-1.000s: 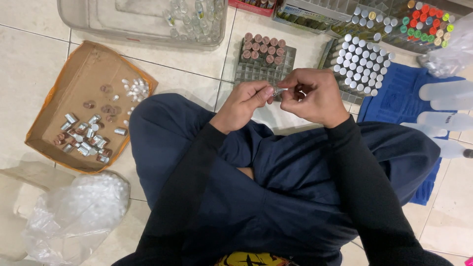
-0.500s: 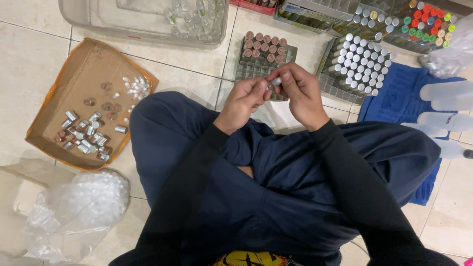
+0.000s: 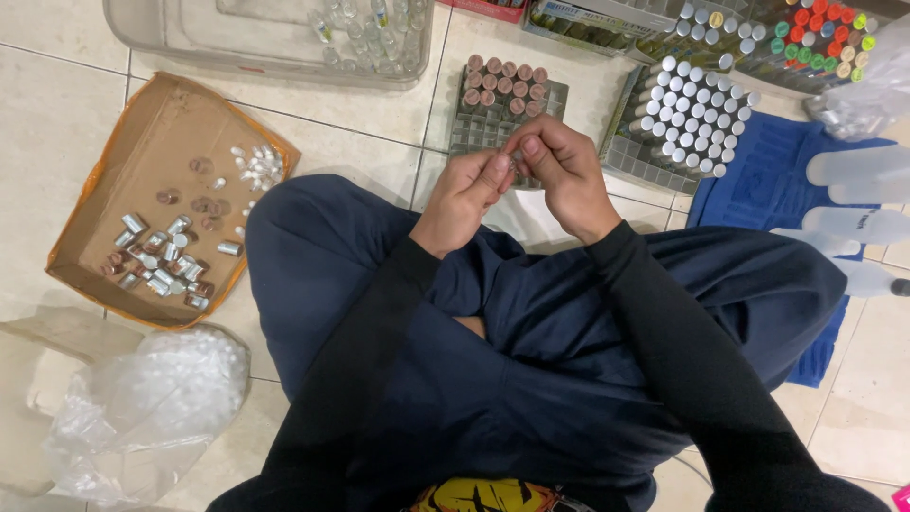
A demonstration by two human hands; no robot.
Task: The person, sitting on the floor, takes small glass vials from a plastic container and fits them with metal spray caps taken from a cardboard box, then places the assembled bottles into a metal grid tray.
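Left hand [image 3: 464,194]: fingers pinching a small vial [image 3: 515,163].
Right hand [image 3: 561,171]: fingers gripping the same vial.
Just beyond fingers: grey tray [image 3: 464,133].

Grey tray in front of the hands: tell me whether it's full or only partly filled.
Partly filled. The grey tray has brown-capped vials only in its far-left cells; the right-hand cells that show are empty. The near edge is hidden behind both hands.

Cardboard tray [image 3: 142,142] of metal caps [image 3: 156,261] — plastic bag [image 3: 142,408], blue towel [image 3: 768,185], clear bin [image 3: 237,43].
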